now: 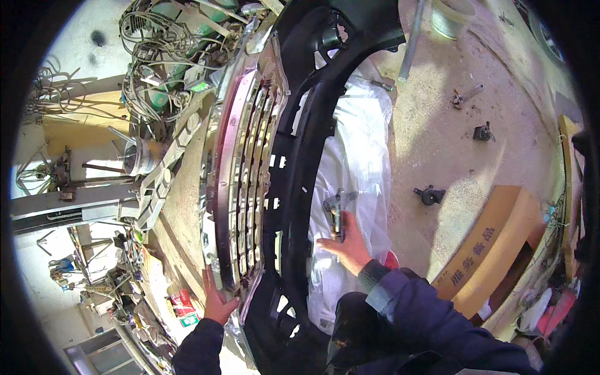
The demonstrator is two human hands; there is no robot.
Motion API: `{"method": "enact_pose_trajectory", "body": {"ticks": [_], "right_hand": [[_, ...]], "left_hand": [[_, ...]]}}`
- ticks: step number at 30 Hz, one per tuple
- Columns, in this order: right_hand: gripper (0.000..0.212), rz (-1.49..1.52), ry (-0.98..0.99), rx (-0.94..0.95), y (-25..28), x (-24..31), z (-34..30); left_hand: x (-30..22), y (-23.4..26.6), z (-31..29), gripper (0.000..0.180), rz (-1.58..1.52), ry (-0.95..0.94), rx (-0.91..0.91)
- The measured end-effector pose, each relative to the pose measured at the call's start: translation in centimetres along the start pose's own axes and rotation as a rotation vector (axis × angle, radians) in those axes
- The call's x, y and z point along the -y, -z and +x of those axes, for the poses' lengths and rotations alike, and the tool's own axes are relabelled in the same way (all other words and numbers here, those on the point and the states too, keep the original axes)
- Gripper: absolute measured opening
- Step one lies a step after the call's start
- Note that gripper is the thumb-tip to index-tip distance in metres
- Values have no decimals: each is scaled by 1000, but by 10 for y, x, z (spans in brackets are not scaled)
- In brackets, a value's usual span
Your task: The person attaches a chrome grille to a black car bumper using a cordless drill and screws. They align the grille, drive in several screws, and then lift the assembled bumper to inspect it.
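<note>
A long chrome car grille (240, 181) with several slats lies beside a black car bumper (300, 150). At the grille's near end my left hand (215, 303) clasps the outer edge, fingers straight along it and thumb apart. My right hand (351, 245) is to the right of the bumper, above clear plastic sheeting (356, 131). Its fingers close round a slim hand tool (336, 215) with a dark head; the blur and the fingers hide the tool's exact kind. The thumb sticks out to the left, toward the bumper.
Dark small parts (430, 195) lie on the dusty floor to the right. A cardboard box (487, 250) stands near my right arm. Tangled cables and hoses (162, 44) fill the far left, with a wooden board (181, 231) and clutter nearer. A pale bucket (453, 17) is at the far right.
</note>
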State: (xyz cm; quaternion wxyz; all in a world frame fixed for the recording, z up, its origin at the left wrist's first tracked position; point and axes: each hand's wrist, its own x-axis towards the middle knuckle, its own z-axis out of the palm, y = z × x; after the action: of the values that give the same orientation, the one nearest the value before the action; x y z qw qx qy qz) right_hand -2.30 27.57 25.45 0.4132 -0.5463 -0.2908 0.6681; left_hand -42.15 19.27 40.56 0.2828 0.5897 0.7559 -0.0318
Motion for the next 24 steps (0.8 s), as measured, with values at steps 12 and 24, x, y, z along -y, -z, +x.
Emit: {"method": "enact_pose_trajectory", "body": {"ticks": [12, 24], "right_hand": [[80, -417, -162, 25, 38, 19, -154], [56, -123, -265, 108, -10, 181, -190]], "left_hand": [[-55, 14, -21, 145, 112, -15, 222], [-51, 30, -23, 128, 3, -40, 310]]}}
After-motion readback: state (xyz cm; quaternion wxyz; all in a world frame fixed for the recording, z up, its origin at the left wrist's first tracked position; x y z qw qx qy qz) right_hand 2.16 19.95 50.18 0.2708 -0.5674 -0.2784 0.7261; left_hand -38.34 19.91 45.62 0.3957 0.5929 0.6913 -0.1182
